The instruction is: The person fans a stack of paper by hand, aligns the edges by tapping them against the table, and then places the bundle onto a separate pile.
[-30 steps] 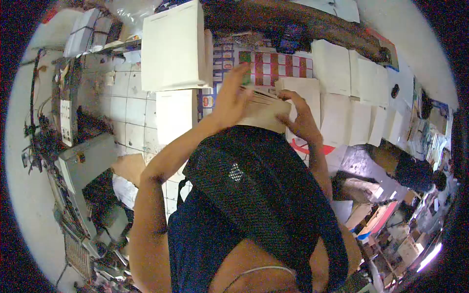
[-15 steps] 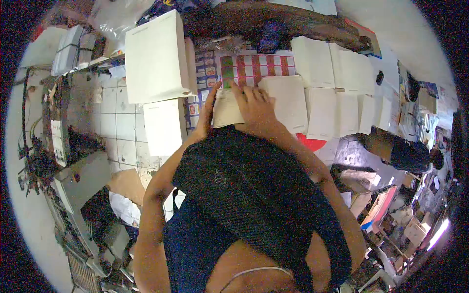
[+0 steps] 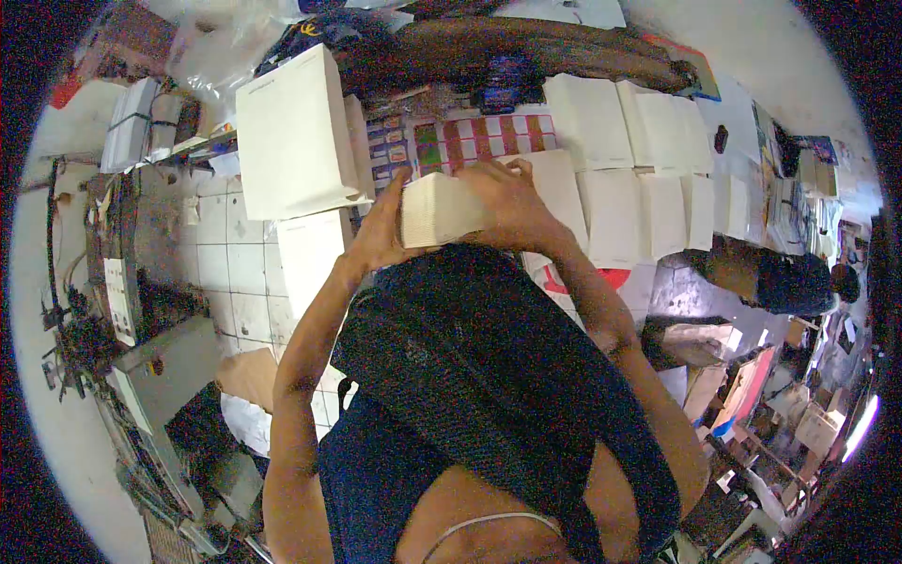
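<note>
Lifting the paper stack (image 3: 437, 209) clear of the printed sheet (image 3: 489, 139), after pressing it flat there under the right palm half a second ago. Gripping its left end with the left hand (image 3: 378, 235), thumb and fingers closed round the thick edge. Clasping its right end with the right hand (image 3: 512, 199), fingers curled over the top and shut on it. Holding it raised in front of the chest, page edges turned toward the camera rather than lying face up as before. Keeping it just beside the tall cream pile (image 3: 296, 132) on the left, above the tiled surface (image 3: 230, 221). Overlapping the nearest low pile (image 3: 562, 188) on the right; touching it or not, cannot tell. Leaving the row of cream piles (image 3: 662, 211) lying side by side further right, much as earlier. Noting cartons (image 3: 799, 428) at the lower right, too blurred for telling what is lying in them. Noting also a person (image 3: 785, 282) in dark clothing bending low beyond that row, well apart from both hands
</note>
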The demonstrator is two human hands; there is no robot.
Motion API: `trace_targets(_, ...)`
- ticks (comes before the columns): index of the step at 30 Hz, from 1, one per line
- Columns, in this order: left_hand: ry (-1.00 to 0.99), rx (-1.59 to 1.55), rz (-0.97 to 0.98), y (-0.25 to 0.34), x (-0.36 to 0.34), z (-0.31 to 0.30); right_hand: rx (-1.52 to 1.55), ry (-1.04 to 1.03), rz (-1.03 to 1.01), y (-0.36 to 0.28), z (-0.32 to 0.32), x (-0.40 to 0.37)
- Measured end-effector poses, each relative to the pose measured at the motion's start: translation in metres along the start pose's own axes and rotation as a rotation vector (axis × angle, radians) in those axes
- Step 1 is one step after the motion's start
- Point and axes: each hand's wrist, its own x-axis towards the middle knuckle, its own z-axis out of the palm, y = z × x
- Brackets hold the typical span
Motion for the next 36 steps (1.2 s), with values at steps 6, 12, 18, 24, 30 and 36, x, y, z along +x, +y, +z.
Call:
trace_targets(6,-0.037,0.074,-0.017,0.02,0.0,-0.021,0.081,0.048,-0.053,0.026,-0.008,-0.004)
trace_targets(12,0.048,0.545,0.048,0.034,-0.007,-0.019,0.154,-0.043,0.016,0.05,0.001,-0.005)
trace_targets(18,0.002,0.718,-0.141,0.022,-0.013,0.005,0.067,-0.138,0.062,0.088,0.059,0.012)
trace_targets(24,0.023,0.811,-0.223,0.015,-0.012,0.022,-0.088,-0.118,0.031,0.054,0.031,0.016)
trace_targets(30,0.036,0.751,-0.217,0.001,-0.011,0.022,-0.252,-0.162,-0.212,-0.001,0.041,0.038)
trace_targets(36,0.034,0.745,-0.351,-0.008,-0.04,0.021,-0.254,-0.153,-0.3,0.002,0.079,0.044)
